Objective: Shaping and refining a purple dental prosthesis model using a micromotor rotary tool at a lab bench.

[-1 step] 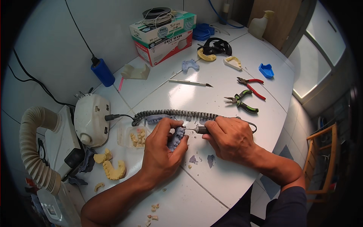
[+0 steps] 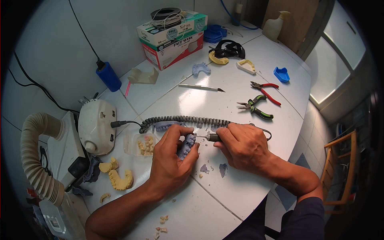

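Observation:
My left hand (image 2: pixel 171 158) is closed around a blue-grey dental model (image 2: pixel 187 147), its thumb and fingers on either side of the row of teeth. A dark rotary handpiece (image 2: pixel 214 137) is gripped in my right hand (image 2: pixel 243 146). Its thin metal bit points left and reaches the upper end of the model; whether it touches cannot be made out. Behind my hands a coiled black cord (image 2: pixel 184 119) runs from the white control box (image 2: pixel 98 126) toward the handpiece. Another blue-grey model (image 2: pixel 166 125) lies under the cord, partly hidden. Blue-grey scraps (image 2: pixel 223 170) lie below the handpiece.
At the left are a ribbed hose (image 2: pixel 34 144), a clear tub (image 2: pixel 134 150) of tooth-like pieces and a yellow dental model (image 2: pixel 121 181). Farther back lie a craft knife (image 2: pixel 200 87), green-black pliers (image 2: pixel 256 107), red-handled cutters (image 2: pixel 266 91), stacked boxes (image 2: pixel 174 50) and a blue tray (image 2: pixel 282 75).

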{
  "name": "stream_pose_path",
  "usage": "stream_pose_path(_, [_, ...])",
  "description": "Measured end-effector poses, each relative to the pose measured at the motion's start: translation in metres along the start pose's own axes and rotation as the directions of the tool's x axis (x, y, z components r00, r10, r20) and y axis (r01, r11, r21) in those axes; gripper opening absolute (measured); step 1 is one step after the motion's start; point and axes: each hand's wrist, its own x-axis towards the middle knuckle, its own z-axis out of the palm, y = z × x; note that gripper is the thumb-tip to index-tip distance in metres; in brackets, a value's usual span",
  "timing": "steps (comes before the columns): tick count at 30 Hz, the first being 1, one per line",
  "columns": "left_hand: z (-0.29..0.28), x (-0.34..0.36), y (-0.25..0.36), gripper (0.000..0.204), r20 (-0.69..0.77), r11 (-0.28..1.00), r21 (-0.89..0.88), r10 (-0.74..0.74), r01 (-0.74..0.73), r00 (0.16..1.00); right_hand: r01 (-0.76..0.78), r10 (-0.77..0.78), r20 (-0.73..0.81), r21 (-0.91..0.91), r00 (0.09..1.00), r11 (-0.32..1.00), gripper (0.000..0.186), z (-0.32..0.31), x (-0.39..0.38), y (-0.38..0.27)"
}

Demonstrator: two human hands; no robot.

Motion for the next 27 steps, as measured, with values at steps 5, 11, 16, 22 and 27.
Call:
stream_pose_path(5, [0.0002,0.0001,0.0002,0.03,0.004,1.0,0.01,0.007,-0.007,1.0,0.006,-0.006,-0.023,0.002,1.0,1.0,0.026,0.0008,-0.0001,0.0001])
stream_pose_path(11, [0.0006,0.0,-0.0022,0.031,-0.004,1.0,0.016,0.013,-0.013,1.0,0.004,-0.004,-0.002,0.002,1.0,1.0,0.026,-0.0005,0.0002,-0.0004])
stream_pose_path(16, [0.0007,0.0,-0.0013,0.031,-0.003,1.0,0.009,0.002,-0.002,1.0,0.009,-0.009,-0.007,0.007,1.0,1.0,0.025,0.0001,0.0,-0.0001])
stream_pose_path(22, [-0.0013,0.0008,-0.0073,0.028,0.026,0.992,0.094,0.083,-0.085,0.996,0.008,-0.008,-0.001,0.001,1.0,1.0,0.024,-0.0001,0.0003,-0.0002])
stream_pose_path(27, [-0.0014,0.0007,-0.0063,0.027,0.026,0.993,0.089,0.078,-0.08,0.997,0.004,-0.004,-0.001,0.003,1.0,1.0,0.024,0.0,0.0003,-0.0006])
